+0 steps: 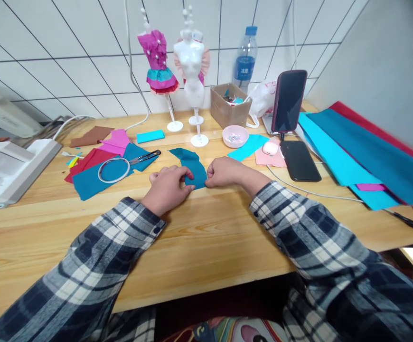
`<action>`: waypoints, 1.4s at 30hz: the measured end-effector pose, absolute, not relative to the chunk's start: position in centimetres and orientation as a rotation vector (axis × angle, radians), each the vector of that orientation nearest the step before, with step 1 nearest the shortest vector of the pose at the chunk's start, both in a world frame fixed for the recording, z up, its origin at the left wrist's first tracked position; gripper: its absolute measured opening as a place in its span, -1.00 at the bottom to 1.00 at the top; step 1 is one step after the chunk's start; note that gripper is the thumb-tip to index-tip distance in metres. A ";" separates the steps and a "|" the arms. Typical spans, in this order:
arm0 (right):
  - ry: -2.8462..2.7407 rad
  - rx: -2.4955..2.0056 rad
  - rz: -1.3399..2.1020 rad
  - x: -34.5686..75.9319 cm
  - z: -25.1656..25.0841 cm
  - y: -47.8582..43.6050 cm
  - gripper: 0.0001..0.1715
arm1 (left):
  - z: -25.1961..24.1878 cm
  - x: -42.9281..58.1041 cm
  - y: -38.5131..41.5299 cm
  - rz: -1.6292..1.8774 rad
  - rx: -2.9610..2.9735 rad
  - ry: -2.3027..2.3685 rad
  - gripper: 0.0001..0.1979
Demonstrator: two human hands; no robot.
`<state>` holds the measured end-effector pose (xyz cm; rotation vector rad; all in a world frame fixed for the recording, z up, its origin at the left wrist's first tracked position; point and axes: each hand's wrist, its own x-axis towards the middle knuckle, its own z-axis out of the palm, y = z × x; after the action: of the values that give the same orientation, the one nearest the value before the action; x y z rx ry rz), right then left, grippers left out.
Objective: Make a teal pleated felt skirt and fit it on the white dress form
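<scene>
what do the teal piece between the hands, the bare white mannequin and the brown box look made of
Teal piece: probably crepe paper, matte, given its thin, softly curling sheet; thin fabric can't be ruled out.
Bare white mannequin: likely hard plastic, glossy, judging by its bright highlights.
Brown box: seemingly cardboard, dull, from its plain brown flat sides.

the person here wears a plaid shirt in navy, grey and off-white: left sleeve (85, 266) at eight o'clock, right sleeve (320, 237) at four. a small dark button (156, 230) dots the left cuff. both hands, left hand (165, 187) and right hand (224, 172), are bare. at six o'clock, patterned cloth (224, 330) in bright colours covers the lap.
</scene>
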<state>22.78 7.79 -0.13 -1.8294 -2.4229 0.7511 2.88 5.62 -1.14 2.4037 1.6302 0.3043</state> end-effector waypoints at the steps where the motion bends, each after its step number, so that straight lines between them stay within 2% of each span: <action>1: -2.404 -1.793 0.711 23.1 -0.5 7.6 -0.81 | -1.3 2.8 5.6 0.339 2.405 1.629 -0.82; 6: -2.353 -1.111 0.508 24.9 -1.9 6.3 -0.88 | -1.3 2.8 5.7 0.337 2.323 1.633 -0.84; 9: -2.490 -0.921 0.421 25.0 -2.2 6.1 -0.84 | -1.1 2.8 5.8 0.296 2.213 1.676 -0.81; 14: -2.611 -0.957 0.364 24.3 -2.8 6.4 -0.82 | -1.2 2.5 6.0 0.298 2.153 1.701 -0.77; 20: -2.504 -1.036 0.492 23.9 -3.0 6.5 -0.82 | -0.8 2.1 5.5 0.407 2.729 1.250 -0.83; 24: -2.465 -1.116 0.543 23.7 -2.7 6.7 -0.82 | 0.0 2.2 4.6 0.472 2.942 1.293 -0.88; 30: -2.427 -1.184 0.679 23.7 -2.4 7.1 -0.81 | 1.0 1.4 3.9 0.640 2.822 1.561 -0.70; 33: -2.431 -1.193 0.688 23.7 -2.5 7.3 -0.81 | 0.6 1.4 4.6 0.470 2.902 1.226 -0.75; 35: -2.432 -1.212 0.695 23.8 -2.6 7.4 -0.81 | 0.0 1.7 5.3 0.337 2.951 1.008 -0.71; 42: -2.364 -1.288 0.786 23.7 -2.6 7.7 -0.82 | -1.3 2.5 6.5 0.198 2.923 1.155 -0.67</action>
<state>23.71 7.67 -2.58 -1.2880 -2.3642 0.7858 2.51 6.55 -1.26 2.9233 1.1553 0.1982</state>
